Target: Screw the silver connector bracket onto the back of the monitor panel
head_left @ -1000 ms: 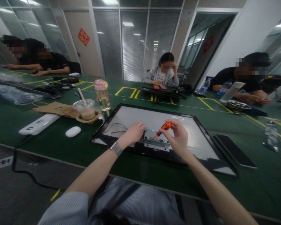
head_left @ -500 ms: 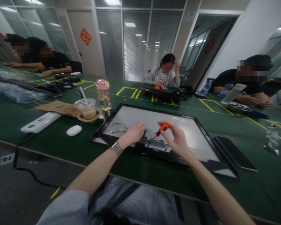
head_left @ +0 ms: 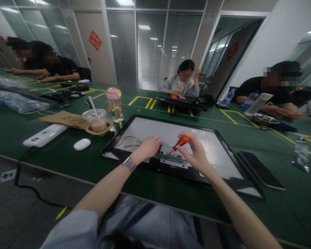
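Observation:
An orange-and-black screwdriver (head_left: pixel 180 142) is held in my right hand (head_left: pixel 197 152), its handle between thumb and fingers. Its shaft slants down to the left, with the tip at a metal bracket carrying a circuit board (head_left: pixel 174 159). My left hand (head_left: pixel 150 146) lies at the left end of that bracket, fingers stretched out and palm down; what is under the fingertips is hidden. Both hands are over the back of a large flat display panel (head_left: pixel 209 143), silver-grey with a black frame. Thin coloured wires (head_left: pixel 131 140) run across the panel left of my left hand.
A white mouse (head_left: pixel 82 144), a long white device (head_left: pixel 45 135), an iced drink cup (head_left: pixel 94 119) and a pink-lidded bottle (head_left: pixel 114 104) stand left of the panel. To its right lie a dark slab (head_left: pixel 260 169) and a silver bag (head_left: pixel 301 154). Several people sit around the green table (head_left: pixel 75 173).
The right hand's fingers and the screwdriver handle have shifted slightly, the handle leaning a little more to the right. My left hand and the panel stay where they were.

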Action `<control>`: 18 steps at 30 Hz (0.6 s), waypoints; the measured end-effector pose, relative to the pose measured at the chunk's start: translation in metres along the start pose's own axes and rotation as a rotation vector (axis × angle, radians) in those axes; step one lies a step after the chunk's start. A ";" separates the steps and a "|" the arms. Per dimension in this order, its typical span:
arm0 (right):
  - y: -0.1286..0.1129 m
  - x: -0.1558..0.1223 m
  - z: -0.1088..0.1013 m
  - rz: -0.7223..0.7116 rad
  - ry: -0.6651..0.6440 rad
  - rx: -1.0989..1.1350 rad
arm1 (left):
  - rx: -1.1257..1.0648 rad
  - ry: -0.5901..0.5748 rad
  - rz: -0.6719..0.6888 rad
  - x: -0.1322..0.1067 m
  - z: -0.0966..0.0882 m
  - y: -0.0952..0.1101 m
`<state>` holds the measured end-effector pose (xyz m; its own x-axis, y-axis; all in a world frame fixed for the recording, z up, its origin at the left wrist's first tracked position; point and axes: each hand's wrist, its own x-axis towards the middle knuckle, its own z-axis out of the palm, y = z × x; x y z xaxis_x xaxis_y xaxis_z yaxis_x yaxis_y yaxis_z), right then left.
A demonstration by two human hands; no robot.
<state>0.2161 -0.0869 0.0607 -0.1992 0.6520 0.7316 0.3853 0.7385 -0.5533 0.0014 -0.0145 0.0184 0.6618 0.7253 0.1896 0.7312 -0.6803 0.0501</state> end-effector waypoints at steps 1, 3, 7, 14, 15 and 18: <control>0.000 0.001 -0.001 0.002 0.013 -0.028 | -0.004 0.004 0.001 0.000 0.001 -0.001; -0.001 0.002 -0.001 0.008 0.028 -0.045 | -0.011 0.010 0.001 0.000 0.002 -0.002; 0.000 0.000 0.002 -0.001 0.024 0.004 | -0.011 0.016 -0.003 0.001 0.004 -0.003; -0.001 0.001 0.000 -0.039 -0.011 -0.023 | -0.018 0.019 0.012 0.001 0.006 -0.004; -0.001 0.001 0.000 -0.036 -0.008 -0.041 | -0.019 0.021 0.015 0.001 0.006 -0.005; 0.002 0.002 0.002 -0.023 0.023 -0.062 | -0.023 0.031 0.019 0.001 0.008 -0.006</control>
<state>0.2149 -0.0841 0.0600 -0.1880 0.6301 0.7534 0.4363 0.7409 -0.5107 -0.0007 -0.0091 0.0108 0.6698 0.7091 0.2205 0.7144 -0.6963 0.0691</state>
